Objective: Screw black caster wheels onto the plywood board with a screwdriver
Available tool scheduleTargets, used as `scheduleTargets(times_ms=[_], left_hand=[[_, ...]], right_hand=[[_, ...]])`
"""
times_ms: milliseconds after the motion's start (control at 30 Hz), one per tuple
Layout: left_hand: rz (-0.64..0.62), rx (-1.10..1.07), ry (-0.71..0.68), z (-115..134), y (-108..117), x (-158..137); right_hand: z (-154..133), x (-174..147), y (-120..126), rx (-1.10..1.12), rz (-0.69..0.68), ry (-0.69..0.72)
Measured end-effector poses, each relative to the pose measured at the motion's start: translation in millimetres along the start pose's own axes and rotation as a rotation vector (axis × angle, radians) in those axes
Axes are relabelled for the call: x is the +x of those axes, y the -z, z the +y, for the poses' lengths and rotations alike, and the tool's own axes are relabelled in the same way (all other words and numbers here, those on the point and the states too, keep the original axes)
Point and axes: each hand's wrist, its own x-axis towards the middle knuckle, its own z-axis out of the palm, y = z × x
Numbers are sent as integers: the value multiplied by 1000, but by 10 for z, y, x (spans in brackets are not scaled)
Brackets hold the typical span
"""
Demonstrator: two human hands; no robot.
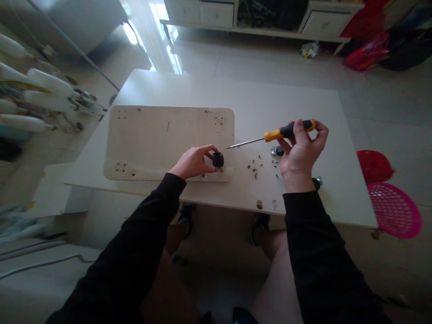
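Note:
My left hand (pixel 196 161) grips a small black caster wheel (pixel 218 159) at the near right corner of a pale rectangular board (pixel 162 139). The board lies flat, with groups of small holes near its corners. In my right hand (pixel 301 150) is a screwdriver (pixel 286 131) with a yellow and black handle. Its shaft points left, and the tip hangs close to the caster, apart from it. Several small dark screws (pixel 255 170) lie scattered between the board and my right hand. Another caster (pixel 278 150) sits behind my right fingers, and a third (pixel 317 182) shows partly beside my right wrist.
The white table (pixel 270 99) carries all this; its near edge runs above my legs. A minion sticker (pixel 259 204) is near that edge. A pink perforated stool seat (pixel 394 209) stands off the right end. A white cabinet (pixel 216 15) stands across the floor.

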Motion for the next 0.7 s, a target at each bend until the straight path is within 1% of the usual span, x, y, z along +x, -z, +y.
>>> scheduleTargets(times_ms=[367,700], left_hand=[[-24,23,-3,4,-22,1],[-51,22,-12,27,16,-19]], right_hand=[[-21,-2,7,-7,-10,-4],[-28,-4,22,-3,-26,-9]])
